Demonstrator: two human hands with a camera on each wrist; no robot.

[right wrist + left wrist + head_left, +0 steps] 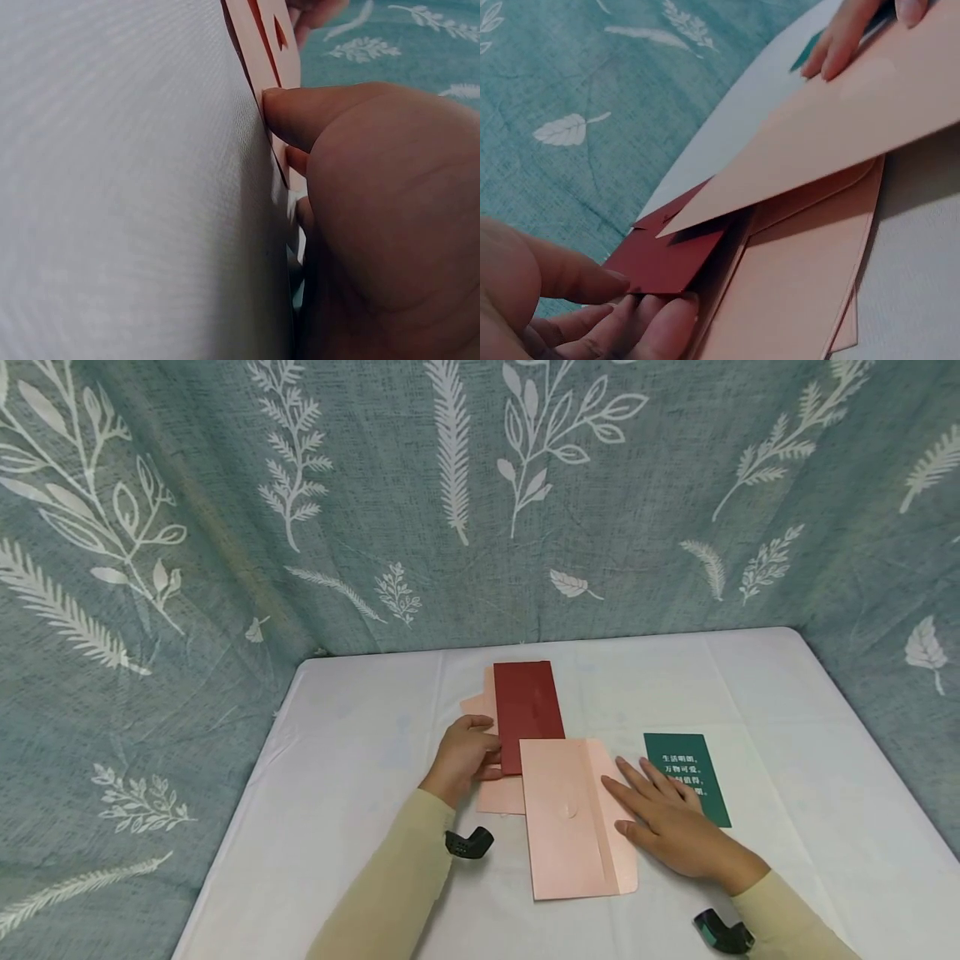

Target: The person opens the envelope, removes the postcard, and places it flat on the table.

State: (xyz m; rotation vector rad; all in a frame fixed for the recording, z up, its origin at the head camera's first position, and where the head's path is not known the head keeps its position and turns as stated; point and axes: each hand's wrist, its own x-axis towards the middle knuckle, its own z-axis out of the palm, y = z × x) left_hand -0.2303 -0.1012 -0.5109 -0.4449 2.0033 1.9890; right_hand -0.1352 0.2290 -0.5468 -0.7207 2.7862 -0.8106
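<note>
We can't count the pale-pink paper sheets (501, 797) at L, as most of their area is hidden under the flat dark-red paper rectangle (527, 710), whose near R corner is itself covered by the pale-pink paper envelope (562, 827). Part of the white print on the dark-green rectangular card (678, 745) is blocked by the R hand (675, 822); the R wrist view gives pink paper nearly edge-on, hard to read. The envelope lies mid-table, btwn both hands, smooth w/ a slight sheen, a creased flap spread to R & a small, unclear round spot. We note L hand (468, 758) pinching the red rectangle, thumb above, fingers below; R hand, fingers extended, rests at the flap, not clamped.
</note>
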